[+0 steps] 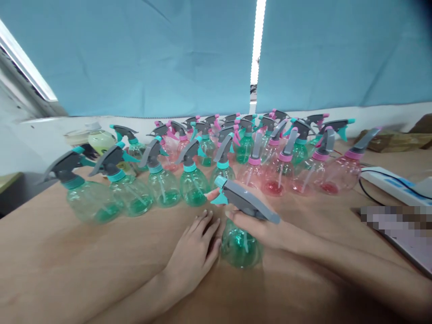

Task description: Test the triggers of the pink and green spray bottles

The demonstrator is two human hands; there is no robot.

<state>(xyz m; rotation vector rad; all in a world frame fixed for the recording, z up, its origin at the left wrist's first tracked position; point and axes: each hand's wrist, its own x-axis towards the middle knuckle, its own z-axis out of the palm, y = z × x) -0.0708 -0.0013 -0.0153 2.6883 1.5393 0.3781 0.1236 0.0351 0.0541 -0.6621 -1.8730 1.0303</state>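
Observation:
Near the front of the wooden table (60, 265) stands a green see-through spray bottle (241, 252) with a grey and teal trigger head. My right hand (251, 225) is wrapped round its neck beneath the grey lever, and a fingertip shows by the teal trigger. The nozzle points to the left. My left hand (199, 245) rests palm down on the table just left of the bottle, fingers stretched out. Whether its thumb touches the bottle I cannot tell. Behind my hands is a front row of green spray bottles (168, 191) and pink spray bottles (275, 180).
More green and pink spray bottles crowd the back, up to the blue curtain (162, 58). A pale container (101, 141) stands at the back left. On the right lie a white power strip (388, 184) with a black cable, a partly blurred flat device (401, 238) and a brown package (384, 140).

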